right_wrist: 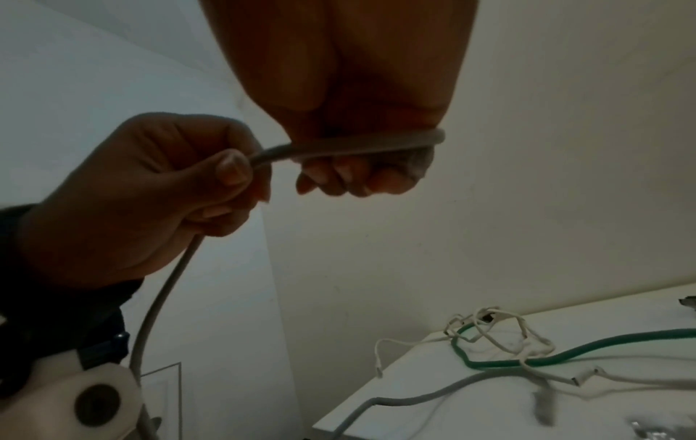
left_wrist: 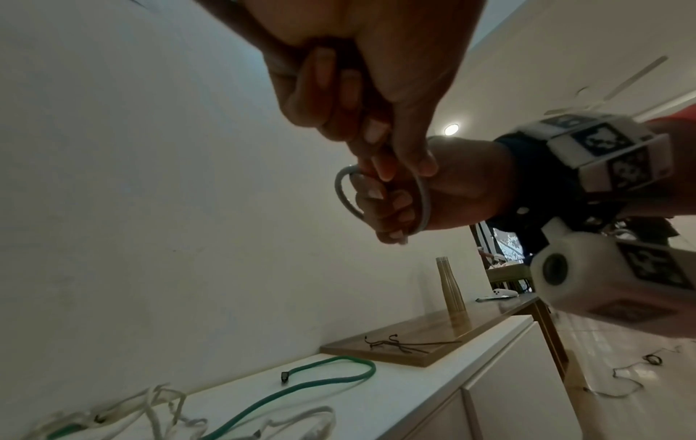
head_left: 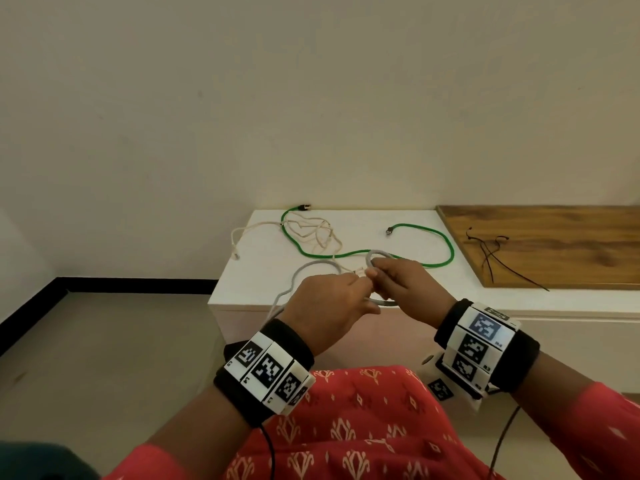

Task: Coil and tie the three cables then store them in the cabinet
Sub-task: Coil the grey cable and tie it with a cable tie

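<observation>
Round grey cable [head_left: 313, 265] loop, both hands' curled grip.

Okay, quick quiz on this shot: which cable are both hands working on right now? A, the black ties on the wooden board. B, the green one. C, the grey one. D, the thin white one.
C: the left hand and right hand both grip the grey cable, forming a loop, while the green cable and white cable lie loose on the cabinet top.
</observation>
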Demonstrator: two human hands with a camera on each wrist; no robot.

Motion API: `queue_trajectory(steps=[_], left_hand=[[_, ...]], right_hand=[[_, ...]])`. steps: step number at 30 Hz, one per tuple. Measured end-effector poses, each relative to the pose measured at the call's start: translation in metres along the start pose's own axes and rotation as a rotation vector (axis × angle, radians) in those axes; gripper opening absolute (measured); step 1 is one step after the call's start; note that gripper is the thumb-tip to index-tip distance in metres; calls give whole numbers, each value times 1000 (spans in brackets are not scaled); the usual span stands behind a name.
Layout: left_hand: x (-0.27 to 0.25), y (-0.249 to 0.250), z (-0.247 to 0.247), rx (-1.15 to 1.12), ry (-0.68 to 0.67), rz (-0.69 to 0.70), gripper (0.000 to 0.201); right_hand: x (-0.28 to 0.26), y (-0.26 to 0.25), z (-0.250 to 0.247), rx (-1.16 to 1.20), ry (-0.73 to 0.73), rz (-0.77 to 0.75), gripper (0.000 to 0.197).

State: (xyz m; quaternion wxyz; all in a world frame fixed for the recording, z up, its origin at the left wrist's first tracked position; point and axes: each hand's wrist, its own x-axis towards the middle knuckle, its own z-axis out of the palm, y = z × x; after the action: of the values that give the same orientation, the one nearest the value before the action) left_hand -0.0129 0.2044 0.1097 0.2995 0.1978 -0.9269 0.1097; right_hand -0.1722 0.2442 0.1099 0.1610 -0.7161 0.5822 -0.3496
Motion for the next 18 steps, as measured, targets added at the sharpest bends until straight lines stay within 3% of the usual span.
queue_trajectory(steps=[2,4,9,15,18], left_hand=[[0,-1,2,-147,-1,21,23],[-1,-1,-1,-229,-2,-45,19],[-7,-6,-12,-206,86,-319,43],[-4,-7,-14,-492,-14,-220,31],[-7,-13,-14,-681,-32,-311,15]], right_hand=[[0,-3,1,-31,-63,12,25],[0,-3,0,32,-100,18,22],[1,-8,-1,327,-167,130,27],[-2,-22,-1,508,-232,155,39],[-1,-18,-6,521,-248,165,34]])
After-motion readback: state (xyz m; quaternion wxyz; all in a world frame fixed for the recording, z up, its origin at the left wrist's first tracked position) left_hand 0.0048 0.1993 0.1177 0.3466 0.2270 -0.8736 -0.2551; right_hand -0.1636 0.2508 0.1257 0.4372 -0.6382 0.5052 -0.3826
